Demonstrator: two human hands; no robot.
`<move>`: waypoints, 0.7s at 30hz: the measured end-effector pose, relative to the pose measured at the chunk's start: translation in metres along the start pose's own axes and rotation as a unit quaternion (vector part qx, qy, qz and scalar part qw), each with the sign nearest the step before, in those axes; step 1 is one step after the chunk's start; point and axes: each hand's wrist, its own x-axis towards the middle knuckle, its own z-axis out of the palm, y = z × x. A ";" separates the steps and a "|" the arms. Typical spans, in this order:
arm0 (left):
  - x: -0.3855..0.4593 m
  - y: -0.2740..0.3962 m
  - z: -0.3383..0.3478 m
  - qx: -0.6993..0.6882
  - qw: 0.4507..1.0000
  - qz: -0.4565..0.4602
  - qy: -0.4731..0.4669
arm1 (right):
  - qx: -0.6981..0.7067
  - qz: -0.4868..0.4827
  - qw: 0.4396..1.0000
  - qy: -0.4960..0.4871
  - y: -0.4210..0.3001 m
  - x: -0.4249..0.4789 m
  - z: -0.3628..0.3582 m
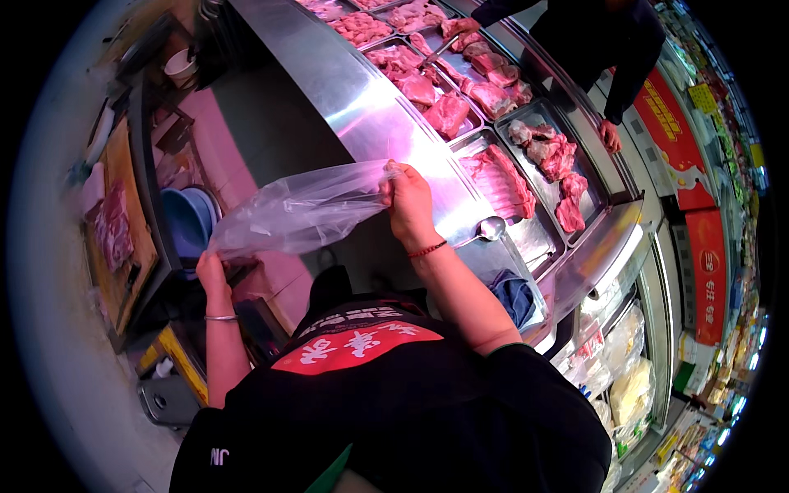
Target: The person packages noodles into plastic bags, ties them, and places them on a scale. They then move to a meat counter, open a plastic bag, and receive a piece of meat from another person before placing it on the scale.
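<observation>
A clear plastic bag (302,209) is stretched between my two hands, above the gap between the steel counter and the cutting bench. My left hand (214,277) grips one end of it. At the other end, my right hand (408,200) pinches the gathered plastic beside the counter's edge. The bag looks limp, with no contents visible through it. Close to my right forearm, a metal ladle (491,228) rests on the counter (357,98), and a dark blue cloth (513,297) lies crumpled nearby.
Steel trays hold pork ribs (502,182) and cuts of raw meat (447,114). Across the display, another person's hand (459,28) is at the meat; their other hand (610,135) is at the rim. At left, a wooden cutting board (138,231) bears meat and a knife, beside blue basins (185,215).
</observation>
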 end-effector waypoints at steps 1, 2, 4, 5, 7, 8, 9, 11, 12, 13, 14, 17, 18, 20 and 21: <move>0.008 0.004 0.012 0.112 0.984 0.137 0.023 | -0.036 0.005 0.999 0.002 -0.002 0.003 0.009; 0.015 0.004 0.029 0.218 0.936 0.272 0.044 | -0.072 0.011 0.997 0.004 -0.003 0.002 0.020; -0.005 0.038 0.079 0.294 0.849 0.439 -0.001 | -0.118 0.022 0.993 -0.007 0.004 0.009 0.039; -0.030 0.069 0.105 0.273 0.837 0.471 -0.062 | -0.135 0.021 0.990 -0.020 0.006 0.016 0.052; -0.033 0.096 0.132 0.255 0.805 0.513 -0.152 | -0.167 0.025 0.984 -0.050 0.005 0.025 0.084; -0.020 0.099 0.140 0.254 0.813 0.482 -0.206 | -0.176 0.026 0.983 -0.052 0.005 0.032 0.098; -0.005 0.099 0.151 0.250 0.817 0.450 -0.260 | -0.199 0.023 0.978 -0.053 0.006 0.040 0.110; 0.029 0.109 0.164 0.210 0.838 0.396 -0.312 | -0.246 0.019 0.968 -0.053 0.007 0.059 0.131; 0.041 0.120 0.168 0.178 0.855 0.374 -0.312 | -0.317 -0.010 0.947 -0.040 0.008 0.070 0.136; 0.054 0.128 0.174 0.145 0.872 0.349 -0.311 | -0.387 -0.038 0.921 -0.027 0.009 0.083 0.139; 0.075 0.122 0.184 -0.017 0.901 0.294 -0.319 | -0.454 -0.065 0.888 -0.014 0.009 0.092 0.142; 0.090 0.171 0.194 -0.125 0.925 0.090 -0.348 | -0.687 -0.150 0.710 0.022 -0.005 0.088 0.151; 0.096 0.184 0.198 -0.123 0.923 0.095 -0.352 | -0.691 -0.121 0.712 0.007 -0.007 0.087 0.148; 0.101 0.212 0.215 -0.093 0.903 0.112 -0.404 | -0.722 -0.108 0.682 0.040 0.005 0.096 0.115; 0.104 0.221 0.223 -0.078 0.894 0.119 -0.425 | -0.737 -0.100 0.666 0.053 0.009 0.101 0.099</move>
